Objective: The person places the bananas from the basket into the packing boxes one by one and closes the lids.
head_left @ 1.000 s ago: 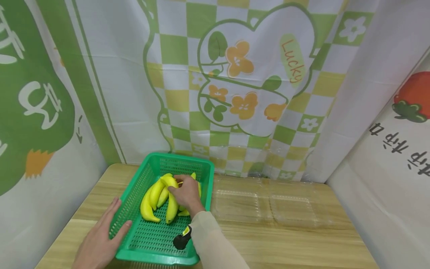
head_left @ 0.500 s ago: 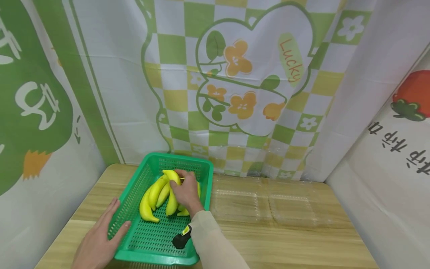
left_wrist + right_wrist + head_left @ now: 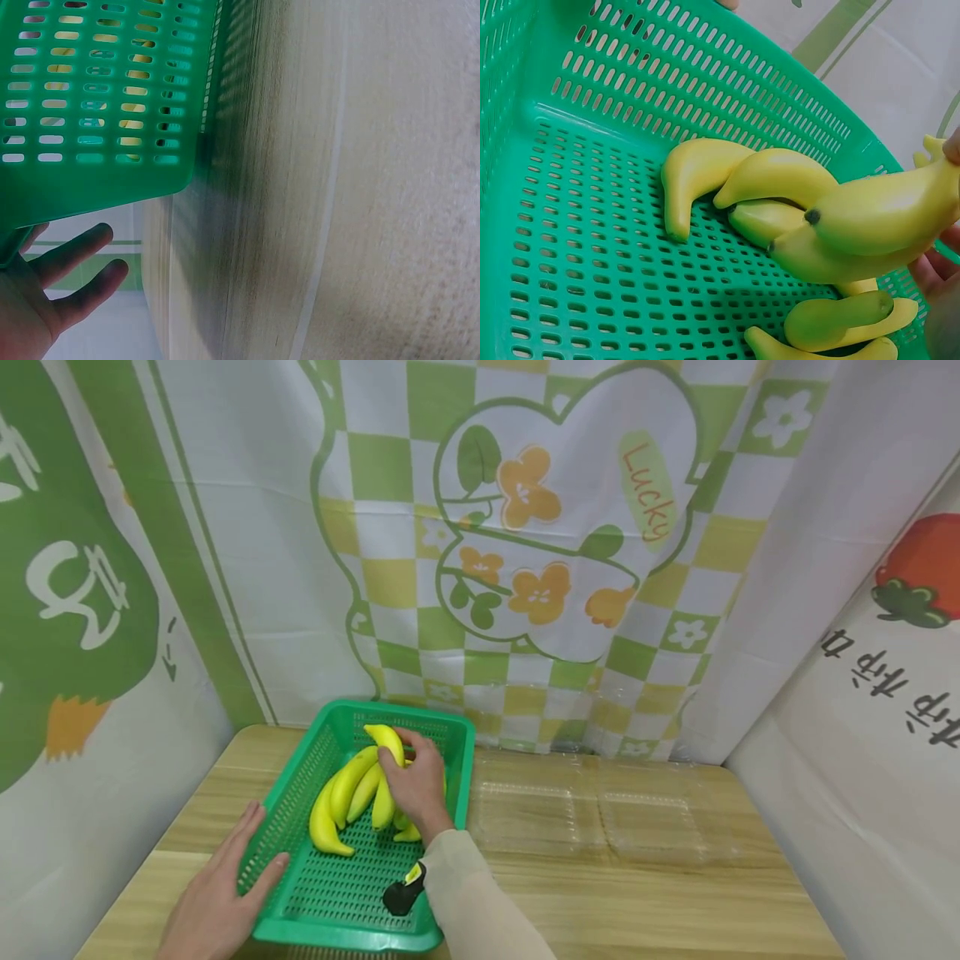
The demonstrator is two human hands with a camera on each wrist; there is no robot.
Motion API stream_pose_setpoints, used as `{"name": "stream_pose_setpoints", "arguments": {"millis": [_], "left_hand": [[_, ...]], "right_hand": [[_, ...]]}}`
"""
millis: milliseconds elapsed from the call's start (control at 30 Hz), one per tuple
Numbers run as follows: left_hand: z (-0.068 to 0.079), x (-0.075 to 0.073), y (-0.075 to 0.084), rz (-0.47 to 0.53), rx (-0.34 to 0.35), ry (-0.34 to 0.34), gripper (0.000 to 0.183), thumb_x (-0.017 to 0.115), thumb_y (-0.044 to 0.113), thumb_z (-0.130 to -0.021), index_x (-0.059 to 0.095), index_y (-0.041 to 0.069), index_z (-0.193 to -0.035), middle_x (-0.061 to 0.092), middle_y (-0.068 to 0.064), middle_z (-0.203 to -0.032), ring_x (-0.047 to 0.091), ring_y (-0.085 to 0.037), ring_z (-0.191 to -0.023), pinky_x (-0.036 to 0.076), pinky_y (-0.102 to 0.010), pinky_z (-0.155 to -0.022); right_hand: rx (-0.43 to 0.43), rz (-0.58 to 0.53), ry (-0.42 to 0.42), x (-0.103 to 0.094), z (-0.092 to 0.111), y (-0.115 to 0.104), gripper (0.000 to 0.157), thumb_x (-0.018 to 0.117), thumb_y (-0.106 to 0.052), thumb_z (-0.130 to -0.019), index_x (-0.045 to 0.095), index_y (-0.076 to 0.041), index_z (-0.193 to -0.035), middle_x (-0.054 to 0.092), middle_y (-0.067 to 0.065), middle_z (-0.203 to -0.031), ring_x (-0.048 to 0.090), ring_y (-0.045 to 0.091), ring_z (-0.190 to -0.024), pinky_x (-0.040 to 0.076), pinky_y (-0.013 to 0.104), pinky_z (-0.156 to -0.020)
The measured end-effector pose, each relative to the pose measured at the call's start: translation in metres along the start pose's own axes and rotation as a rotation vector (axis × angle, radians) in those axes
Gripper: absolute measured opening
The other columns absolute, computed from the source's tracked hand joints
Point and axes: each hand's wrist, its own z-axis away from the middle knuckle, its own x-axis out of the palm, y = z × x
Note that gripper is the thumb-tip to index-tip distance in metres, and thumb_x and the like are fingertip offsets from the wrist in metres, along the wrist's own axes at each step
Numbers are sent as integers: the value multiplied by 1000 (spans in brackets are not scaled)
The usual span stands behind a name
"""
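Note:
A green plastic basket with slotted walls holds several yellow bananas. Over its far part, my right hand grips a banana between thumb and fingers, its stem end raised above the others. In the right wrist view the gripped banana overlaps a second one just beneath it; whether that one is held too, I cannot tell. The rest lie on the basket floor, some greenish. My left hand rests against the basket's left rim, fingers extended, with the fingertips past the rim in the left wrist view.
Clear plastic trays lie side by side on the wooden table, right of the basket. A patterned curtain hangs behind the table, and printed sheets stand at both sides. A black device is strapped at the right wrist.
My right hand has lifted the gripped banana and shifted it slightly away, toward the basket's back. The left hand has stayed at the rim.

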Motion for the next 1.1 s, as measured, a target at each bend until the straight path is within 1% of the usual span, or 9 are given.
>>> {"name": "stream_pose_setpoints", "arguments": {"millis": [67,167,367,467,567,733,867,1033,1100], "left_hand": [[0,0,0,1,0,-3,83,50,53,-110,11,13,-172,12,-20,-179,36,-67,-143,39,-86,-100],[0,0,0,0,1,-1,83,50,53,-110,11,13,-172,12,-20,-179,36,-67,-144,38,-86,-101],[-1,0,-1,-8,1,0,84,50,53,-110,11,11,-172,13,-22,-178,36,-67,-143,38,-86,-101],[-2,0,-1,-11,-2,-2,84,50,53,-110,12,11,-172,13,-23,-178,36,-68,-143,38,-86,-101],[-2,0,-1,-12,-4,-4,84,49,53,-110,12,10,-172,14,-24,-177,35,-68,-143,38,-86,-101],[-2,0,-1,-12,-3,-4,83,49,53,-110,12,10,-172,13,-24,-177,35,-68,-143,37,-87,-101],[-2,0,-1,-11,-3,-4,84,49,53,-110,12,10,-172,13,-23,-177,35,-68,-143,37,-87,-101],[-2,0,-1,-13,-5,-5,84,49,53,-110,11,11,-172,13,-22,-178,35,-67,-143,38,-86,-101],[-1,0,-1,-10,-5,-7,84,49,53,-110,11,12,-172,13,-22,-178,35,-67,-143,38,-86,-101]], "right_hand": [[6,-16,9,0,-1,0,36,73,-32,-100,71,-24,-135,70,-2,-130,69,15,-110,63,28,-84],[14,-38,15,-1,-1,0,36,72,-34,-101,71,-24,-136,72,-5,-128,68,12,-106,62,28,-81],[-31,2,45,-2,0,-2,38,68,-36,-103,70,-25,-139,68,-1,-129,63,13,-106,58,32,-88],[-54,-2,55,-3,0,-2,38,67,-36,-105,69,-23,-141,67,1,-130,64,15,-107,57,34,-90],[-66,-11,55,-4,0,-2,39,65,-36,-106,67,-22,-142,67,1,-131,64,16,-109,56,36,-92],[-63,-27,45,-3,-1,0,40,63,-38,-108,66,-23,-144,67,-1,-136,65,18,-116,57,37,-96],[-79,-32,48,-3,-2,1,38,63,-36,-108,67,-23,-144,67,-1,-139,66,21,-122,58,40,-100],[-108,-31,77,-3,-2,1,35,65,-36,-106,70,-28,-141,67,-1,-141,64,22,-130,57,43,-106],[-126,-32,90,-3,-2,0,35,65,-35,-106,70,-28,-140,68,-1,-141,64,23,-132,57,43,-107]]}}
